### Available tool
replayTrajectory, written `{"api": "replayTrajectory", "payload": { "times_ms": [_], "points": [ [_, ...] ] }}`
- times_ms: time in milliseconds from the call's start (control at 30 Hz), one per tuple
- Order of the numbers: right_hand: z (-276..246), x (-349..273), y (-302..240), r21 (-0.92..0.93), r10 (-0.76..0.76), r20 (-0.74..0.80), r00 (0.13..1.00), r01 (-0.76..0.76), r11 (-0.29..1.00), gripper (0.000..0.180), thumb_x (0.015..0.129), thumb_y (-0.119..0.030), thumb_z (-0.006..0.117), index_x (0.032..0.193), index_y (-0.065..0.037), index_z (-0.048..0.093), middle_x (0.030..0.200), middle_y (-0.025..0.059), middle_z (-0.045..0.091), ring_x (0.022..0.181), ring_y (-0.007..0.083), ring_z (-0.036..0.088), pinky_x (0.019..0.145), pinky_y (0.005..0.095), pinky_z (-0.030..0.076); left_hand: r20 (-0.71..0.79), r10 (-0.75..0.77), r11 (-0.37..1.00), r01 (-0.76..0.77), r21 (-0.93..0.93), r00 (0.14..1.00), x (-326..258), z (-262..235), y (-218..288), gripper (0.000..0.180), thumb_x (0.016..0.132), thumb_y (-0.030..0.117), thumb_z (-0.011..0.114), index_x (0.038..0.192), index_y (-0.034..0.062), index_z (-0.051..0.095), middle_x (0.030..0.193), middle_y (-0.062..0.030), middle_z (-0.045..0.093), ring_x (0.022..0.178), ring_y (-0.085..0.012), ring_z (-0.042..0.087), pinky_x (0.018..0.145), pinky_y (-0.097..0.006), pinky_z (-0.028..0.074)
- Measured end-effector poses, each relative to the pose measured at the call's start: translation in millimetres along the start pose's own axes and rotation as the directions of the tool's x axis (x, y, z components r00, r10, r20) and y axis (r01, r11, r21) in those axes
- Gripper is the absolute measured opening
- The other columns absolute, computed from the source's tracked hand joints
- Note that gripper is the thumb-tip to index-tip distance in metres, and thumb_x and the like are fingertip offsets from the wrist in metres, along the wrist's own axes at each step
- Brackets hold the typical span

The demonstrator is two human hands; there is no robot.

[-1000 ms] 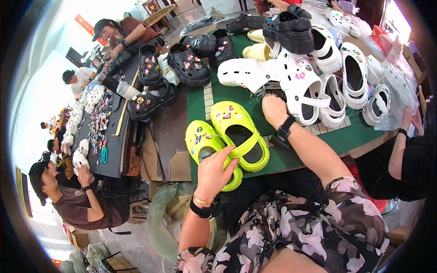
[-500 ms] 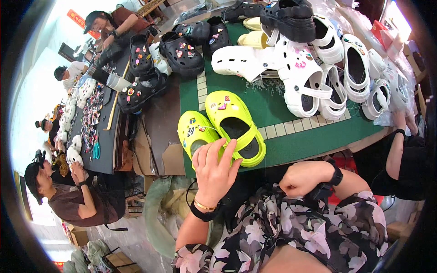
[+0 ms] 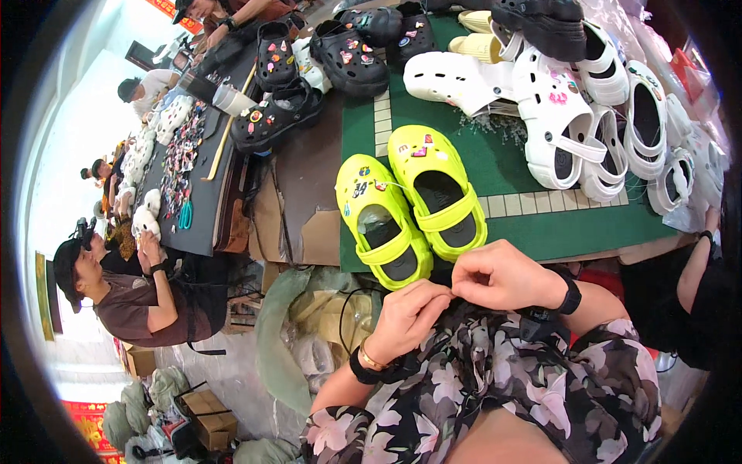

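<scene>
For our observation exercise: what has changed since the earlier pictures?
The left hand has drawn back from the lime clogs toward the body. The right hand has come from beside the white clogs to meet it. The lime clogs stay side by side; the white clogs stay put.

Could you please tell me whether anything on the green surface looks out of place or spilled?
Yes, small clear bits lie scattered on the green surface beside the white clogs, as if spilled; they're too small to identify. The lime clogs stand neatly side by side.
</scene>
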State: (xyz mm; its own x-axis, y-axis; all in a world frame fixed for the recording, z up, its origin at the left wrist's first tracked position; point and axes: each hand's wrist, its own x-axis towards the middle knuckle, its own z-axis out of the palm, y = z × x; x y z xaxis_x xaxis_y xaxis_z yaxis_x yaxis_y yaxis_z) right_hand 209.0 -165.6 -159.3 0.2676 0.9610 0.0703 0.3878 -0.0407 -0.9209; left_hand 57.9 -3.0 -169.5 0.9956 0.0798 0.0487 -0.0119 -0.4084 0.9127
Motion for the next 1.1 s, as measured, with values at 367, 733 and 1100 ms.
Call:
{"api": "replayTrajectory", "payload": {
  "times_ms": [367,733,1100],
  "points": [
    [62.0,12.1,14.0,0.455,0.107,0.180,0.978,-0.179,0.872,0.020,0.097,-0.010,0.053,0.113,-0.001,0.060,0.089,0.0056,0.063,0.071,0.0113,0.058,0.065,0.0284,0.050,-0.411,0.111,0.978,-0.173,-0.117,0.905,-8.8,10.8,-11.0,0.022,0.091,0.008,0.059,0.109,0.0019,0.070,0.128,-0.0162,0.053,0.113,-0.0248,0.053,0.095,-0.034,0.043],
    [63.1,16.2,9.1,0.634,0.146,0.220,0.965,-0.254,0.730,0.016,0.094,-0.014,0.059,0.103,-0.001,0.061,0.087,0.0023,0.063,0.075,0.0091,0.056,0.068,0.0262,0.048,-0.384,0.090,0.977,-0.157,-0.147,0.919,-11.3,8.5,-16.7,0.024,0.091,0.008,0.059,0.112,0.0022,0.070,0.120,-0.0137,0.058,0.106,-0.0229,0.056,0.090,-0.033,0.046],
    [32.2,11.3,24.9,0.330,0.378,0.061,0.924,-0.376,0.866,0.011,0.090,-0.011,0.061,0.085,-0.002,0.058,0.071,0.0018,0.062,0.064,0.0082,0.055,0.059,0.0253,0.046,-0.611,0.341,0.837,0.064,0.543,0.715,4.7,-57.9,-18.3,0.018,0.077,0.003,0.070,0.095,0.0065,0.071,0.109,-0.0129,0.063,0.103,-0.0312,0.058,0.091,-0.038,0.044]
  ]
}}
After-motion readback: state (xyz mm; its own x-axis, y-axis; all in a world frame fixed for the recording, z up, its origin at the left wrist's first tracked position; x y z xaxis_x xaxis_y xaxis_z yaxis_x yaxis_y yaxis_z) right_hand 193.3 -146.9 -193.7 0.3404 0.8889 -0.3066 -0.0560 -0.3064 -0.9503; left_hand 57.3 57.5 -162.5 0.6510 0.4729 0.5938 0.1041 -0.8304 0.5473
